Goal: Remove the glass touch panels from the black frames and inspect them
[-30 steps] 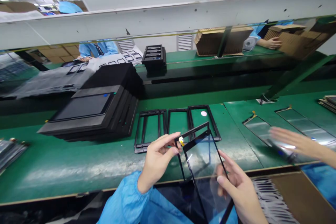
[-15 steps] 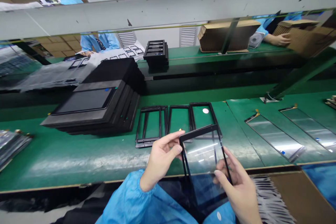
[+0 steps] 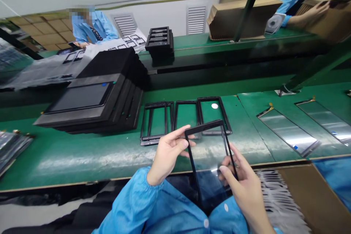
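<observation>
I hold a clear glass panel with a black border upright over the near edge of the green belt. My left hand pinches its top left corner between thumb and fingers. My right hand grips its right edge lower down, fingers curled behind the glass. Just beyond the panel lie three black rectangular frames side by side on the belt.
A stack of black trays sits left of the frames. Shiny film-covered panels lie to the right, more at the far left. A box of stacked parts is by my right. Other workers stand across the line.
The panel has turned more upright and squarer to me, and the yellow tab at its corner no longer shows. A co-worker's hand at the right has left the view. My view tilted down.
</observation>
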{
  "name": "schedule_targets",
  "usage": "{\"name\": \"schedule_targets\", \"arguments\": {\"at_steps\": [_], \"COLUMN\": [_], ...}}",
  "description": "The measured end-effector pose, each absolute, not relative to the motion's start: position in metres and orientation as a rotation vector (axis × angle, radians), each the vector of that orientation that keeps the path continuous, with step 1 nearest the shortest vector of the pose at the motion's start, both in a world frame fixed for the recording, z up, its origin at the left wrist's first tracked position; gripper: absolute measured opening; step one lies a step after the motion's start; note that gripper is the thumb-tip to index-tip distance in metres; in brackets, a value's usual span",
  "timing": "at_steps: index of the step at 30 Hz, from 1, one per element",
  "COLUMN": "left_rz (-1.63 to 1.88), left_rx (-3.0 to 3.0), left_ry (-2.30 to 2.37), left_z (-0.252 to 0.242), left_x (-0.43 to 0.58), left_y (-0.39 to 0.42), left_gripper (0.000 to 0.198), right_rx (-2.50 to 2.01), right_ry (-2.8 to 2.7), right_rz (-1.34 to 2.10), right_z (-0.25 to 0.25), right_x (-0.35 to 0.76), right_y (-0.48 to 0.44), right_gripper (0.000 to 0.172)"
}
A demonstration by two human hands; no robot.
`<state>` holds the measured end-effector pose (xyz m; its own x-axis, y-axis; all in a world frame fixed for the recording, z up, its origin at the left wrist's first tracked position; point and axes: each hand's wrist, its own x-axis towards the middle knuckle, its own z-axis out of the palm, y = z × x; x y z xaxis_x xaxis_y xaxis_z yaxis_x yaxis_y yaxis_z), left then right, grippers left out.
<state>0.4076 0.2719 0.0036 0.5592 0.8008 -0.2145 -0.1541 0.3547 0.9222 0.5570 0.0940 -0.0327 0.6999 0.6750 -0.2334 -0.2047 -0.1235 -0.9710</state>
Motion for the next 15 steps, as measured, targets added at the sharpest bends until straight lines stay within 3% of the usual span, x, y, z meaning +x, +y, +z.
{"name": "schedule_targets", "arguments": {"at_steps": [9, 12, 15], "left_rz": [0.705, 0.684, 0.629], "left_rx": [1.054, 1.119, 1.21], "left_ry": [0.785, 0.832, 0.831], "left_z": [0.005, 0.009, 0.012], "left_x": [0.41, 0.41, 0.406], "left_y": [0.27, 0.268, 0.263], "left_gripper": [0.057, 0.052, 0.042], "right_rx": [-1.619, -1.738, -1.633], "right_ry": [-0.619, -0.821, -0.793], "right_rz": [0.679, 0.378, 0.489], "right_z": [-0.049, -0.037, -0.013], "right_x": [0.564, 0.578, 0.599], "right_y": [0.087, 0.09, 0.102], "right_gripper": [0.064, 0.052, 0.048]}}
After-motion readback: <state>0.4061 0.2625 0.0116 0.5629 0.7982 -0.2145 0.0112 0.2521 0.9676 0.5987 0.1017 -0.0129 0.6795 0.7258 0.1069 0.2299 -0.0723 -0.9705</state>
